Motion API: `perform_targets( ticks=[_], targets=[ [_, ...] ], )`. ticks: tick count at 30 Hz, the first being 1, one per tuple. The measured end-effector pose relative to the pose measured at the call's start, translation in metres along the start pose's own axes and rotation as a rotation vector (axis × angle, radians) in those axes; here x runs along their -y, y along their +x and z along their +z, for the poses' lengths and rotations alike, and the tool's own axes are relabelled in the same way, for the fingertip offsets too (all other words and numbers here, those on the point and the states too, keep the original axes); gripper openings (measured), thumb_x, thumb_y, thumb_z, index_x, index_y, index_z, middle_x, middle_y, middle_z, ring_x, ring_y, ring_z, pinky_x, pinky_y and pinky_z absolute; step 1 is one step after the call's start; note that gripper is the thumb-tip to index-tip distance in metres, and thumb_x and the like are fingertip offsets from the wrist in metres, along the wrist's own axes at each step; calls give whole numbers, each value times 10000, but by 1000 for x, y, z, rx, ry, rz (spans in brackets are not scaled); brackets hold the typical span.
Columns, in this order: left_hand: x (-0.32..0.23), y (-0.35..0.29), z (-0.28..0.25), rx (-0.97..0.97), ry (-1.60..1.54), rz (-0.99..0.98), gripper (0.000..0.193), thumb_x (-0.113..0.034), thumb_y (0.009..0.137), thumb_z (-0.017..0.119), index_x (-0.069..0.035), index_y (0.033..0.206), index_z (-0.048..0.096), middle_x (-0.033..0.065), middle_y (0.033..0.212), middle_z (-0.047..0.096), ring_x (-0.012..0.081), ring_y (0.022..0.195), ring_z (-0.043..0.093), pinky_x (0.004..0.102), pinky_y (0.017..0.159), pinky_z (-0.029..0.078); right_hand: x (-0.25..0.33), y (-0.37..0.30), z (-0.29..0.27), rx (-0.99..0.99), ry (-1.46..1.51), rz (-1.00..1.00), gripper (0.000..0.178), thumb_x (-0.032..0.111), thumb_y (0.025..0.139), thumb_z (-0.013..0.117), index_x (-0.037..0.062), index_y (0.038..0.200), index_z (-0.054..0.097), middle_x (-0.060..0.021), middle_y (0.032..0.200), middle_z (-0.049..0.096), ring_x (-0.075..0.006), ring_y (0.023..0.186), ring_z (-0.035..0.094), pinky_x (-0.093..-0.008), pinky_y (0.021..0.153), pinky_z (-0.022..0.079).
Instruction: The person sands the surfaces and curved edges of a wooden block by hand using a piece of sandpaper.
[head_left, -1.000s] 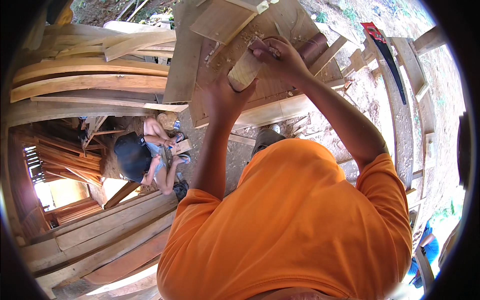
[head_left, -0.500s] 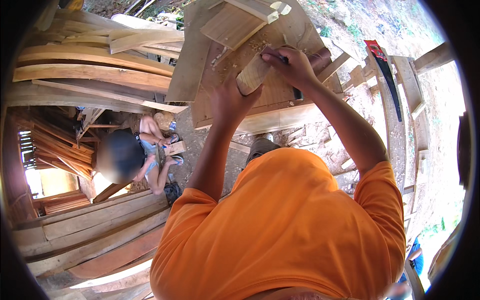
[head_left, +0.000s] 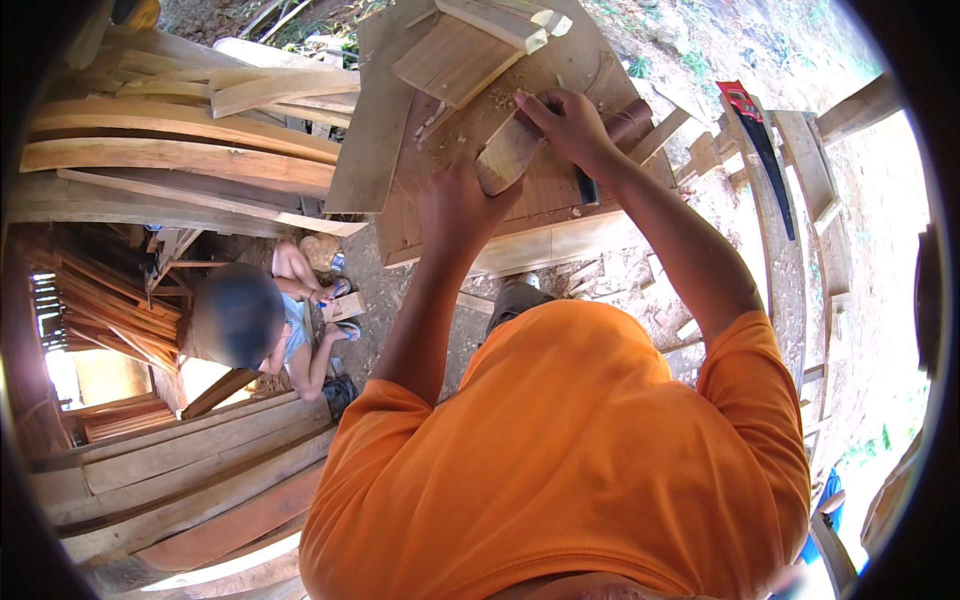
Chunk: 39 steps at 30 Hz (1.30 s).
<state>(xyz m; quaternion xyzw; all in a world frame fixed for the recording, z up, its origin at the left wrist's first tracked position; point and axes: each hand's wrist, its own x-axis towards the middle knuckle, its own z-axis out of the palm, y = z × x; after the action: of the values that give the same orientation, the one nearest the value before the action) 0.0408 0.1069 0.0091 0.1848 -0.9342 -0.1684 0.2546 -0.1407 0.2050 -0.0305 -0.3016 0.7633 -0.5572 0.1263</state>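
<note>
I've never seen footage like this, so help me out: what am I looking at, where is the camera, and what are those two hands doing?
There is no machine here. A camera worn on a person's head looks down with a wide lens, so straight edges bend. The orange shirt is the wearer's own. Both arms reach to a wooden workbench strewn with shavings. The left hand and right hand together grip a small pale wooden block. A handsaw lies on boards to the right. Lower left, another person sits on the ground among planks.

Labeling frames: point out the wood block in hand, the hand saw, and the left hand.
wood block point(head_left: 507, 153), head view, on its pale front face.
hand saw point(head_left: 762, 150), head view, on the dark blade.
left hand point(head_left: 458, 205), head view, on the back of the hand.
</note>
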Motion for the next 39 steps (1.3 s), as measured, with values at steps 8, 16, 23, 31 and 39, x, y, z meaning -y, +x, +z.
perform_targets(
  ticks=[8,16,23,31,39],
  targets=[
    [8,-3,-2,28,-58,-53,575,-397,718,863,-49,1136,676,163,845,738,366,763,732,460,670,583,11,5,-5,202,-82,223,517,550,926,708,37,978,703,-11,701,607,-90,600,567,-276,537,443],
    [7,-2,-2,23,-70,-41,569,-386,714,872,-42,1119,666,164,802,727,357,731,727,464,638,573,12,6,0,84,22,0,488,513,967,671,30,903,679,-40,669,614,-123,579,567,-314,553,445],
    [8,-2,2,16,-59,-14,530,-359,722,868,-58,1104,655,158,799,722,358,740,722,463,638,566,17,3,-2,65,-266,-214,393,440,987,637,48,973,657,-167,816,695,-380,777,679,-473,708,509],
    [5,-1,6,-5,-47,44,464,-313,716,875,-64,1042,656,148,818,721,355,754,721,452,626,558,13,21,-9,215,-461,-389,326,371,1019,604,51,960,593,-202,797,655,-439,792,638,-527,707,466],
    [3,-1,17,-141,-12,53,480,-340,661,894,-86,992,657,108,753,698,314,641,707,423,558,546,6,10,14,-85,-134,-204,465,402,927,743,-5,766,586,-147,646,580,-253,583,574,-414,585,453]
  ],
)
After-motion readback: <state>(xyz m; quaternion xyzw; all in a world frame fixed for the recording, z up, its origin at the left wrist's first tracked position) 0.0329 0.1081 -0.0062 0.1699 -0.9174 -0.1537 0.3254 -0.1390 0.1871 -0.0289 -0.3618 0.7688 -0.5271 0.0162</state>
